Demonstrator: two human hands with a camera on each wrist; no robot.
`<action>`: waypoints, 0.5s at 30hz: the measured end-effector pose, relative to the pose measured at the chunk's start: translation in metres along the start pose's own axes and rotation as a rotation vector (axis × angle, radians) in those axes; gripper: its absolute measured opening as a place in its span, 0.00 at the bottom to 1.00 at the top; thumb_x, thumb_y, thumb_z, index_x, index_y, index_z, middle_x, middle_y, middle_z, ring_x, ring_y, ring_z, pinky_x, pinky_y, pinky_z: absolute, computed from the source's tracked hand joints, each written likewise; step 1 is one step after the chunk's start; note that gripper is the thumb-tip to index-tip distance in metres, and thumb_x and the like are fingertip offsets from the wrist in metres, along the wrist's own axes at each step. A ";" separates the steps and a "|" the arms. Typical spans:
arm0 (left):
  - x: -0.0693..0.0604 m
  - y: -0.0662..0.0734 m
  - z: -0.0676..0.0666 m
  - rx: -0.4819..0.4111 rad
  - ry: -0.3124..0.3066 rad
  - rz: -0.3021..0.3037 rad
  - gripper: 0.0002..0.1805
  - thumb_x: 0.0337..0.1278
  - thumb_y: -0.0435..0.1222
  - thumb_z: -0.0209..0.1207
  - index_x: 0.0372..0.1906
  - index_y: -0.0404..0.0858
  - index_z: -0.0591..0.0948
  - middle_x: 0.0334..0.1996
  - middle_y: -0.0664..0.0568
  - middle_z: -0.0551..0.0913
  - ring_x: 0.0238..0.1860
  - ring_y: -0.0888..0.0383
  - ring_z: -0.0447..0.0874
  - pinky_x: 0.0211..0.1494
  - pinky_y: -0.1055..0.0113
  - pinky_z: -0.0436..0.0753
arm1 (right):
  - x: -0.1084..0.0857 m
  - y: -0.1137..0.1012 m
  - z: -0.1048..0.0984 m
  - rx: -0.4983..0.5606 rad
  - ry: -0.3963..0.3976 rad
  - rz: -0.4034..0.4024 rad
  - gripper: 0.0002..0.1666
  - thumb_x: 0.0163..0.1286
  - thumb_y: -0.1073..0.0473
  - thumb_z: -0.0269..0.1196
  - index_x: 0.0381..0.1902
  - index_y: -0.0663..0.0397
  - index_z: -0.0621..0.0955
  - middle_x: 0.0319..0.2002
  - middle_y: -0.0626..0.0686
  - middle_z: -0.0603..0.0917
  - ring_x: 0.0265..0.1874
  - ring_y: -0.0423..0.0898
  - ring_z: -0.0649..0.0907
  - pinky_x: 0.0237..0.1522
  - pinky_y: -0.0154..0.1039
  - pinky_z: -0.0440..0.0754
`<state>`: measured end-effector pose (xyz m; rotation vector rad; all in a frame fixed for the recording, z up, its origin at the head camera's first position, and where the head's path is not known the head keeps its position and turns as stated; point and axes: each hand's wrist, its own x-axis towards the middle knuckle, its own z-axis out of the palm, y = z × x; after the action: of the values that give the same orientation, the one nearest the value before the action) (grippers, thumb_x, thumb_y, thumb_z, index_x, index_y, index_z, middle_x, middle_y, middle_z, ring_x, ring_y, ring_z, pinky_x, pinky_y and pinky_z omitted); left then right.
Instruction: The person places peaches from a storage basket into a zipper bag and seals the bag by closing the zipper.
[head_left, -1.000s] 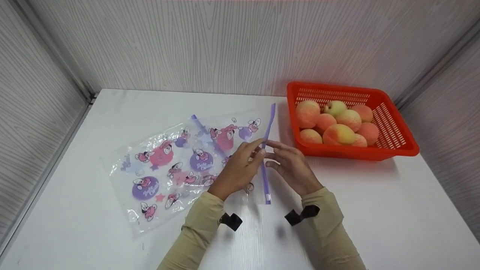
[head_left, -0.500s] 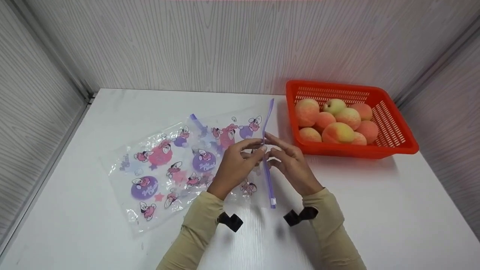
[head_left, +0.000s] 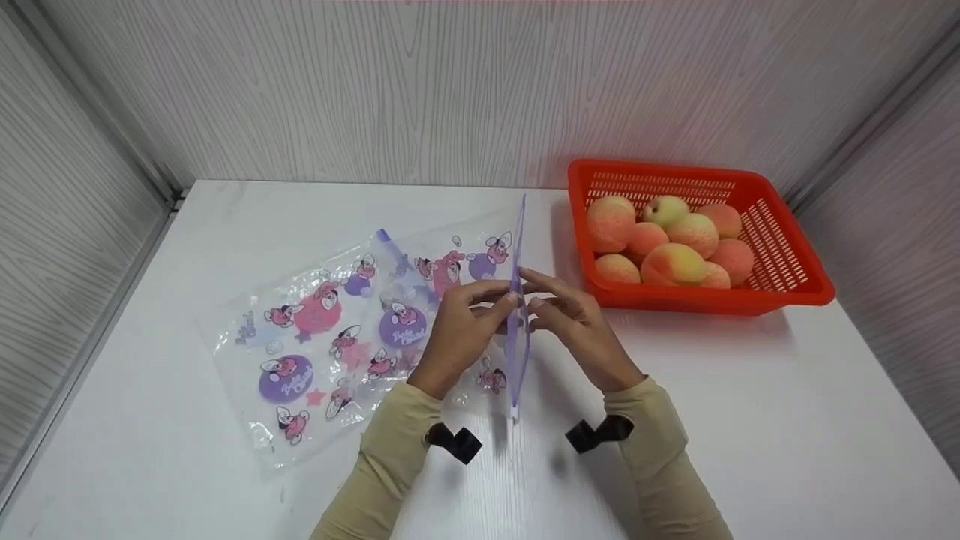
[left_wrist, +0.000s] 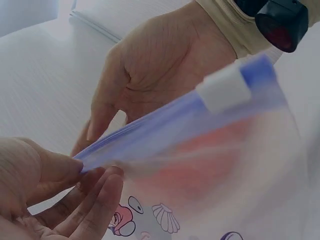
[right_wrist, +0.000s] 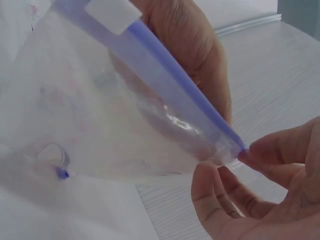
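Left hand (head_left: 457,330) and right hand (head_left: 589,330) pinch the purple zip strip (left_wrist: 150,131) of a clear, cartoon-printed plastic bag (left_wrist: 235,165), now swung edge-on, so opening it seems just beginning.

1. The left hand (head_left: 466,330) and right hand (head_left: 581,326) meet, fingers bent, at the purple strip (head_left: 513,367) of a clear printed bag (head_left: 450,270); exactly how they pinch it is hard to make out.
2. The strip runs front to back between them.
3. A second printed bag (head_left: 281,405) lies on the white bench (head_left: 750,420), overlapping the first.
4. Rightward, a red basket (head_left: 697,302) holds peaches (head_left: 675,264).
5. Both sleeves (head_left: 394,442) are tan.
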<state>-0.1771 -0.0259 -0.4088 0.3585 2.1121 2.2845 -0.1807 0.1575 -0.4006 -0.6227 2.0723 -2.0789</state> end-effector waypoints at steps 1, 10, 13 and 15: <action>0.000 0.000 0.000 -0.003 0.000 -0.002 0.14 0.69 0.33 0.62 0.54 0.31 0.85 0.47 0.43 0.86 0.42 0.50 0.89 0.45 0.61 0.89 | 0.001 0.000 0.001 0.003 0.017 0.003 0.27 0.77 0.67 0.57 0.71 0.58 0.73 0.57 0.63 0.79 0.48 0.59 0.83 0.53 0.52 0.85; 0.003 0.006 0.000 0.026 0.032 -0.006 0.12 0.67 0.34 0.64 0.48 0.30 0.86 0.43 0.43 0.86 0.40 0.50 0.89 0.42 0.60 0.90 | 0.005 -0.001 0.005 -0.057 0.164 0.005 0.20 0.70 0.64 0.67 0.58 0.63 0.83 0.47 0.61 0.86 0.40 0.57 0.87 0.47 0.49 0.88; 0.001 0.008 -0.003 0.050 0.043 -0.014 0.13 0.67 0.38 0.64 0.46 0.31 0.86 0.39 0.43 0.85 0.37 0.51 0.89 0.41 0.60 0.90 | 0.002 0.000 0.004 -0.023 0.187 0.038 0.14 0.70 0.67 0.65 0.52 0.66 0.85 0.43 0.62 0.87 0.38 0.56 0.87 0.47 0.50 0.88; 0.000 0.010 -0.007 0.094 0.051 -0.001 0.13 0.68 0.40 0.64 0.44 0.32 0.86 0.36 0.44 0.84 0.33 0.51 0.89 0.38 0.60 0.90 | 0.000 0.000 0.003 -0.017 0.206 0.066 0.12 0.71 0.67 0.64 0.49 0.68 0.85 0.39 0.62 0.87 0.35 0.54 0.88 0.45 0.49 0.89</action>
<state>-0.1765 -0.0337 -0.3998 0.3035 2.2482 2.2227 -0.1800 0.1545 -0.4009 -0.3490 2.1857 -2.1716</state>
